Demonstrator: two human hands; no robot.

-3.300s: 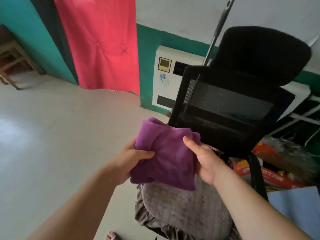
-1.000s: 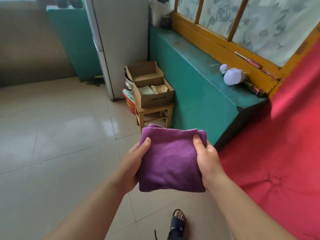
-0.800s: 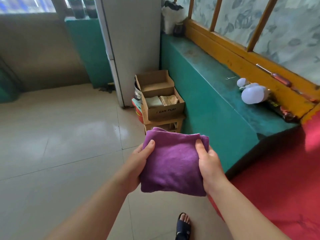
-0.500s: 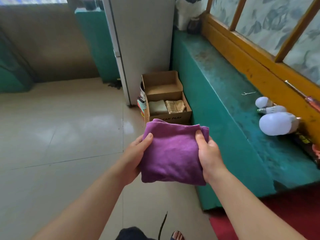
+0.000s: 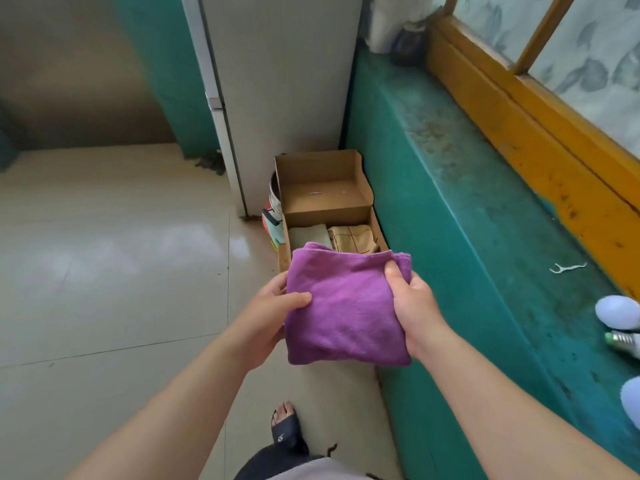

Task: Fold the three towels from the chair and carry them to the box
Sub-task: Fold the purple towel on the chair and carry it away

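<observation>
A folded purple towel (image 5: 346,306) is held flat in front of me at chest height. My left hand (image 5: 273,306) grips its left edge, thumb on top. My right hand (image 5: 412,303) grips its right edge, thumb pressed onto the cloth. Just beyond the towel stands an open cardboard box (image 5: 323,199) with its lid flap up. Inside lie a folded grey-green towel (image 5: 308,237) and a folded tan checked towel (image 5: 353,239), side by side. The purple towel hides the box's near end.
A white fridge (image 5: 277,81) stands behind the box. A green ledge (image 5: 467,237) runs along the right under a yellow window frame (image 5: 540,133), with white light bulbs (image 5: 618,311) on it. A pot and coloured items (image 5: 273,209) sit left of the box. Tiled floor spreads left.
I turned away from the chair and walked toward the box with the purple towel in both hands. The box is now much closer, right beyond the towel.
</observation>
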